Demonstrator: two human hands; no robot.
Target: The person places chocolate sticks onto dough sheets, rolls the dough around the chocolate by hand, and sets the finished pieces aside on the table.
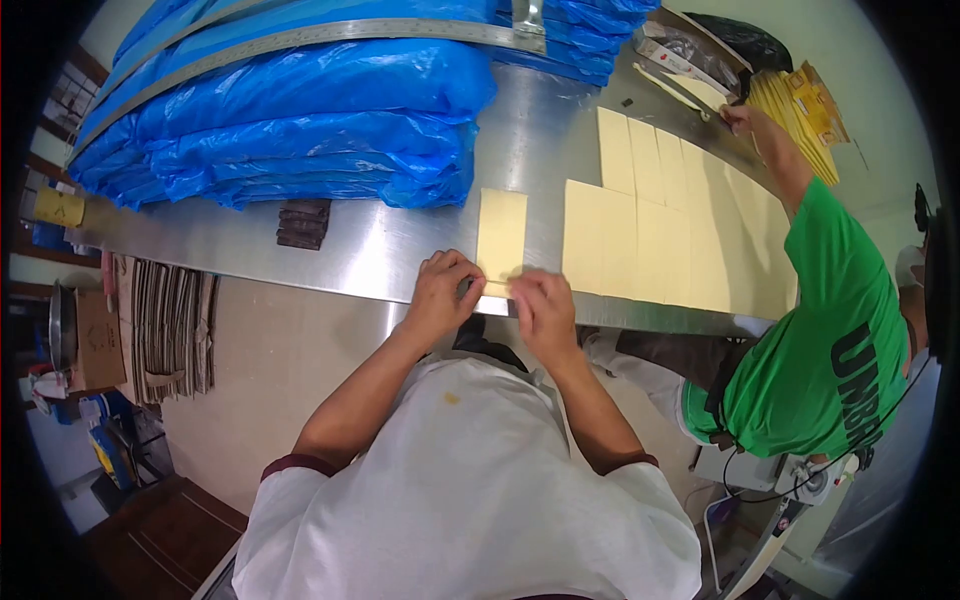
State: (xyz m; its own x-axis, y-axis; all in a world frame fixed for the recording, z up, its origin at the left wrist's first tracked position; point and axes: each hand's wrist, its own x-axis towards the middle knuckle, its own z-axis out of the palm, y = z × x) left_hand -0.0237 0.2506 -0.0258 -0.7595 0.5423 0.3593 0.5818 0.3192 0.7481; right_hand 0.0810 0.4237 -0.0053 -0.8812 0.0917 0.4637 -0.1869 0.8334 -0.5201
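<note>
A pale yellow strip of dough (502, 235) lies lengthwise on the metal table in front of me. Its near end sits by the table edge, where a small folded or rolled lip shows. My left hand (438, 290) grips the left corner of that end, fingers curled and pressed together. At the right corner, my right hand (545, 308) pinches the dough in the same way. Whether anything lies inside the fold is hidden. To the left rests a small pile of dark brown sticks (303, 223), which look like chocolate.
Cut dough rectangles (625, 245) cover the table's right side. Blue plastic-wrapped stacks (330, 130) fill the back left, with a long metal ruler (300, 38) across them. A co-worker in a green shirt (840, 300) reaches over the right end, holding a long blade (700, 97).
</note>
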